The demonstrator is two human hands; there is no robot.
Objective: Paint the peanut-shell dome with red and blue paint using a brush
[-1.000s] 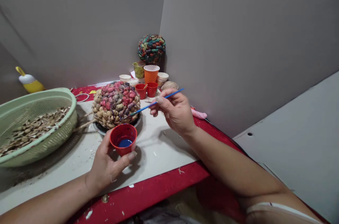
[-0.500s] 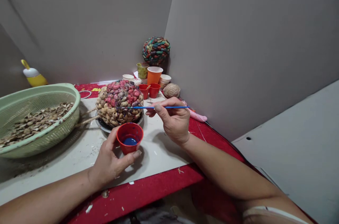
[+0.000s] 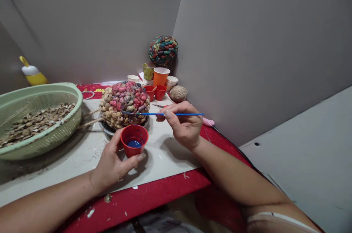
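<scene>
My left hand (image 3: 115, 165) is wrapped round a red cup (image 3: 134, 130) with dark blue paint in its bottom, held above the white board. In my right hand (image 3: 184, 123) a thin blue paintbrush (image 3: 176, 114) is pinched between thumb and fingers, pointing left. Its tip is at the side of a round ball covered in peanut shells (image 3: 117, 95); I cannot tell whether it touches. Pink, red and dark purple coat much of the ball's top and right, while its left and lower shells are bare tan. A metal bowl (image 3: 106, 127) sits under the ball.
A green plastic basket (image 3: 73, 113) of shells stands at left. Behind are an orange cup (image 3: 161, 76), small red cups (image 3: 160, 93), a twine ball (image 3: 178, 93) and a multicoloured ball (image 3: 163, 50). A pink-handled tool (image 3: 208, 122) lies at right. Grey walls rise behind and to the right.
My right hand and the paintbrush have shifted slightly right and down, the brush tip staying by the ball. My left hand keeps its hold on the cup. The view has tilted a little.
</scene>
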